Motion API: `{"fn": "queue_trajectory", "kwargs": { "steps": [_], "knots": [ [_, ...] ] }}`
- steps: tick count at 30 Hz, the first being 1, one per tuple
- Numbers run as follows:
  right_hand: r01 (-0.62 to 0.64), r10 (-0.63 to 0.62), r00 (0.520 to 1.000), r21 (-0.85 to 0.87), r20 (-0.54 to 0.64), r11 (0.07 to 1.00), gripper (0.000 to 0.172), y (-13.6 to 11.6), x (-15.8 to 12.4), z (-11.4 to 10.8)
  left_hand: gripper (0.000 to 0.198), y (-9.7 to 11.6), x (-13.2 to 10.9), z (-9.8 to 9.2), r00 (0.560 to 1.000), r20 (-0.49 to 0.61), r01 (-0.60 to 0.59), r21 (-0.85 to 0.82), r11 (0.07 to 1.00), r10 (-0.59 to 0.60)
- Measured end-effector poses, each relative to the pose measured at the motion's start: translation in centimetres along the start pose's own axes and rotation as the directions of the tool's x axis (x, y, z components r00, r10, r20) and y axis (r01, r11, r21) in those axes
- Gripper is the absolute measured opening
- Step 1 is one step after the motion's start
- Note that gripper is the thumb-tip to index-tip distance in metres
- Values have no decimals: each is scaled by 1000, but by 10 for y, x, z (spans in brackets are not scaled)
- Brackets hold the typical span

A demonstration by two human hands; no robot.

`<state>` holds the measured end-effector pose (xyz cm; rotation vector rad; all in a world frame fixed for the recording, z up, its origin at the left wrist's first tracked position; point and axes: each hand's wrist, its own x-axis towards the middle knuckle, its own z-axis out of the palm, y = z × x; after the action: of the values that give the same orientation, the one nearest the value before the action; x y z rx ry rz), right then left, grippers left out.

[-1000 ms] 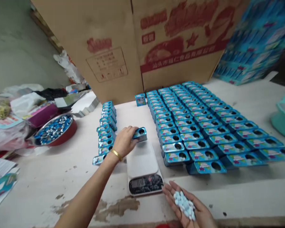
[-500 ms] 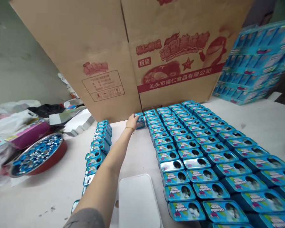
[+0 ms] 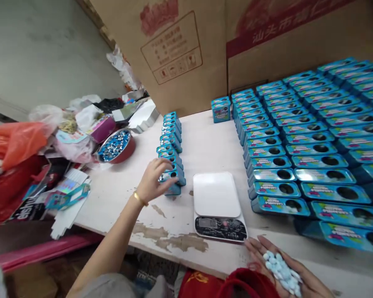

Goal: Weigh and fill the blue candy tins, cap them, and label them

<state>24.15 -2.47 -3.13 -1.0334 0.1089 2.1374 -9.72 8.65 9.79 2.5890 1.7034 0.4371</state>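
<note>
My left hand [image 3: 153,180] is at the near end of a short row of blue tins [image 3: 172,145]. Its thumb and fingers are spread around the side of a near tin [image 3: 174,176]; whether they touch it I cannot tell. My right hand [image 3: 257,248] lies palm up at the table's front edge, cupping a heap of pale blue candies [image 3: 282,271]. Between the hands, a white kitchen scale [image 3: 216,194] has a bare plate and a lit display. One blue tin [image 3: 220,109] stands by itself at the back, against the cardboard.
Packed rows of blue tins with round windows [image 3: 317,136] fill the right side. A large cardboard box [image 3: 186,91] rises behind. On the left are a red bowl [image 3: 129,150] of blue and silver wrapped pieces, plastic bags [image 3: 17,145] and white card stacks [image 3: 144,116].
My left hand has let go of the tin by the cardboard and come back to the left row. The view has swung left and down, bringing my right hand with candies into sight.
</note>
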Motion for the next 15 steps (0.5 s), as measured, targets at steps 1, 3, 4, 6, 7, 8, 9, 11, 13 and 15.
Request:
{"fn": "queue_trajectory", "kwargs": {
  "steps": [1,3,4,6,7,8,9,11,13,15],
  "knots": [
    [6,-6,1000,-7,-23,1000,37,0,-3,6,26,1,-23,2,999,21,30,69,997,-31],
    [11,-12,999,-16,-53,1000,35,1,-11,18,28,-2,-56,15,995,63,64,214,975,-80],
    [11,-12,998,-17,-60,1000,34,2,-15,22,25,-4,-65,23,993,76,71,276,959,-96],
    [16,-16,998,-6,-56,1000,32,5,-21,25,16,-4,-73,34,991,76,77,362,929,-112],
    [16,-16,999,3,-43,1000,32,6,-24,25,13,-1,-72,36,991,67,78,384,920,-112],
    [19,-19,999,12,-27,1000,32,7,-26,24,13,4,-69,35,992,61,75,390,918,-107],
    [24,-24,1000,21,-11,999,31,7,-27,22,14,11,-63,31,994,63,64,381,922,-95],
    [25,-26,1000,44,14,999,31,8,-30,19,17,30,-49,20,995,89,16,329,944,-48],
    [23,-25,999,72,22,997,29,7,-31,18,21,51,-30,11,993,118,-56,265,963,25],
    [16,-19,999,99,30,995,28,6,-33,19,23,69,-9,10,984,145,-138,218,966,107]
  ]
}}
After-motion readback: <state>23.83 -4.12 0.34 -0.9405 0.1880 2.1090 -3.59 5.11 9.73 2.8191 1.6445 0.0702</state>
